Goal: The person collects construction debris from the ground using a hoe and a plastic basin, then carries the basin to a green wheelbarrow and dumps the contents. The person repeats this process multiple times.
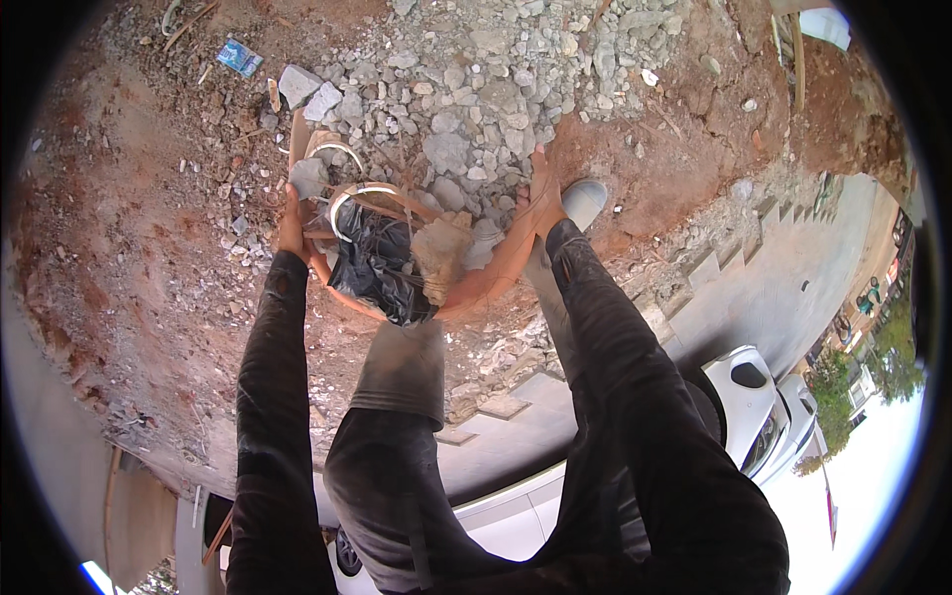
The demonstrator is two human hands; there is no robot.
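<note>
An orange tub (483,290) sits on rubble in front of my legs. Inside are a crumpled black plastic bag (377,260), a tan chunk of rubble (439,253), curved white-edged strips (362,188) and grey stones. My left hand (292,223) is closed on the tub's left side, close beside a grey stone (309,178). On the opposite side my right hand (537,196) grips the rim, some fingers showing over the inner wall. How much of the tub touches the ground is hidden by its load.
Broken grey stones (496,79) pile up beyond the tub, with reddish soil around. A blue packet (239,58) lies at the far left. My grey shoe (584,202) is beside my right hand. Behind me are paving (783,268) and a white car (511,521).
</note>
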